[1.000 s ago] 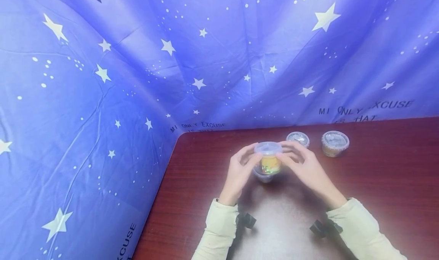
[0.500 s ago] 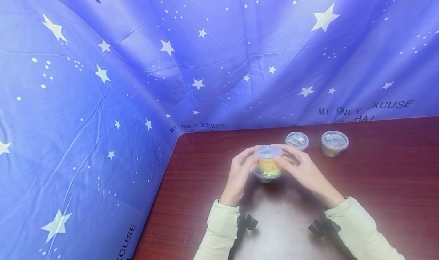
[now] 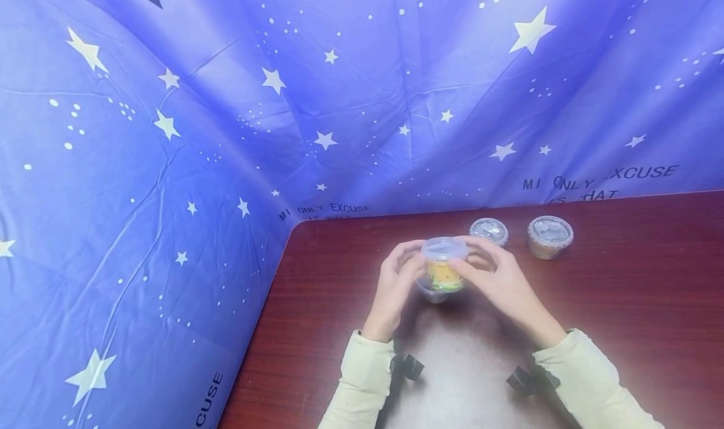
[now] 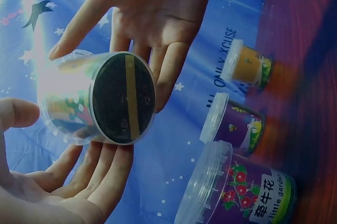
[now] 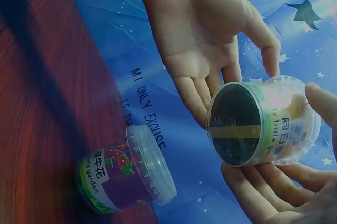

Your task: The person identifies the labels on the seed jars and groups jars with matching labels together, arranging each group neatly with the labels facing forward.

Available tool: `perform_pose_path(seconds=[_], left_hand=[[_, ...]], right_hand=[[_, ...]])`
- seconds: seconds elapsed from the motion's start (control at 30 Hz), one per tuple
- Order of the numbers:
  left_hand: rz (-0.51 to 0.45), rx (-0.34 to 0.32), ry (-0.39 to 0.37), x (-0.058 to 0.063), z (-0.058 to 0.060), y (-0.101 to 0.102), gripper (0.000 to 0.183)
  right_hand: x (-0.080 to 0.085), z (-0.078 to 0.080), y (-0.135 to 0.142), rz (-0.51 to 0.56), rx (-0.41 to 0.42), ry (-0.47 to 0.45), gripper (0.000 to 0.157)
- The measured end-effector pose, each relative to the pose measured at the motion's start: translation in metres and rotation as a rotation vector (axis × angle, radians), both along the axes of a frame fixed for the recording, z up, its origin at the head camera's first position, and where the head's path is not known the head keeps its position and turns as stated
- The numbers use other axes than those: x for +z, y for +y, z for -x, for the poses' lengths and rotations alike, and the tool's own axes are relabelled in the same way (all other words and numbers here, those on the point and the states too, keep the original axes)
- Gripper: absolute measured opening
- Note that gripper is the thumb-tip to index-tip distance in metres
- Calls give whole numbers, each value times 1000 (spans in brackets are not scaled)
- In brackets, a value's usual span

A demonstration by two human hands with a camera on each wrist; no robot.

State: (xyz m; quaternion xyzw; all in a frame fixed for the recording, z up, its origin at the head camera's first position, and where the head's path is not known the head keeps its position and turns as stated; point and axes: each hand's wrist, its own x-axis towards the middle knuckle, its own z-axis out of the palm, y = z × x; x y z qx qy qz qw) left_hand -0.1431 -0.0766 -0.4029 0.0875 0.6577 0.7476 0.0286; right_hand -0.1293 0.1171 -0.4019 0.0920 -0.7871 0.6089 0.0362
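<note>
A small lidded plastic cup with a yellow label (image 3: 445, 272) is held up above the table between both hands. My left hand (image 3: 391, 287) grips its left side, and my right hand (image 3: 506, 284) holds the opposite side with the thumb on the front. The cup's dark underside, crossed by a yellow strip (image 4: 131, 98), shows in the left wrist view. Just behind the held cup stands a purple-labelled lidded cup (image 5: 124, 174), mostly hidden in the head view. Its label carries red flowers and Chinese characters.
Two more lidded cups, one partly behind my right hand (image 3: 489, 230) and one farther right (image 3: 550, 236), stand near the back edge of the dark red wooden table (image 3: 633, 291). A blue star-printed curtain (image 3: 362, 102) encloses the back and left.
The yellow-labelled cup has turned a little in the fingers, so its front shows a different part of the label. Both hands stay around it in nearly the same place.
</note>
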Motion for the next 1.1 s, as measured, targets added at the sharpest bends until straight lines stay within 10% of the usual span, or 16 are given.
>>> perform_pose_path(seconds=[1.1], left_hand=[[7, 16, -41, 3, 0, -1, 38]], right_hand=[[3, 1, 1, -6, 50, 43, 44]])
